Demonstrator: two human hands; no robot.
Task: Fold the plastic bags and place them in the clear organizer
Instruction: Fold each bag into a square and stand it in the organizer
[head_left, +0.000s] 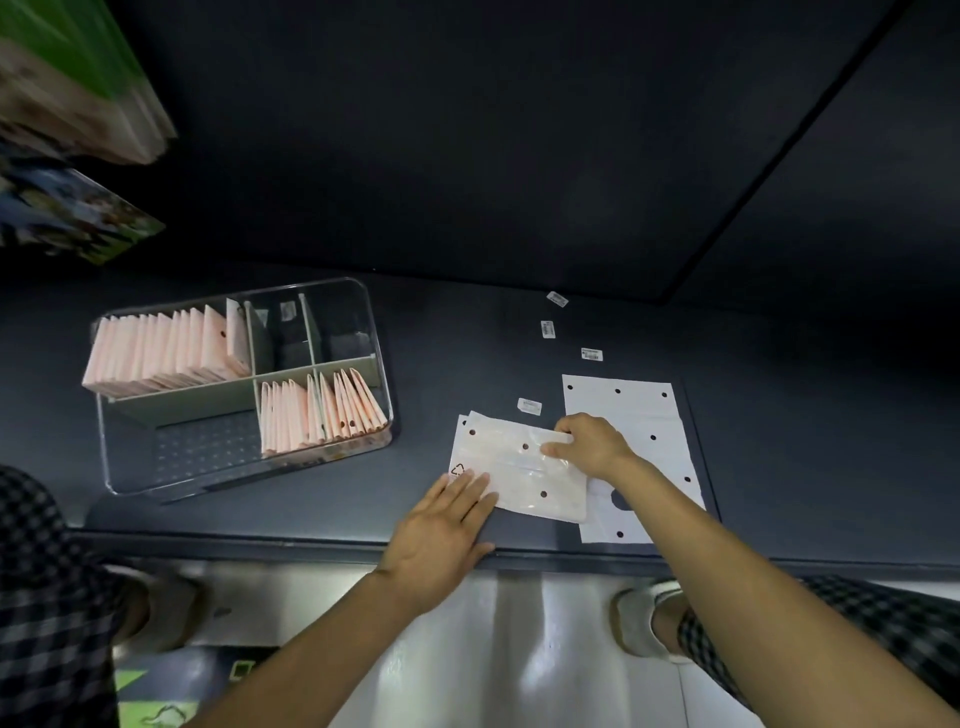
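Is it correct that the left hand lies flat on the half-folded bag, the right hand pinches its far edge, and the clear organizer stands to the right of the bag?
Not quite. The head view shows the clear organizer to the left of the half-folded bag, not the right. The left hand does lie flat on it, and the right hand pinches its far edge.

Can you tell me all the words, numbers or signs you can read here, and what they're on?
Recycling triangle sign: printed on the folded plastic bag, beside the left hand; whatever is inside it is too small to read.
Small white stickers on the dark table: barcode-like print, too blurred to read.
No other readable text.
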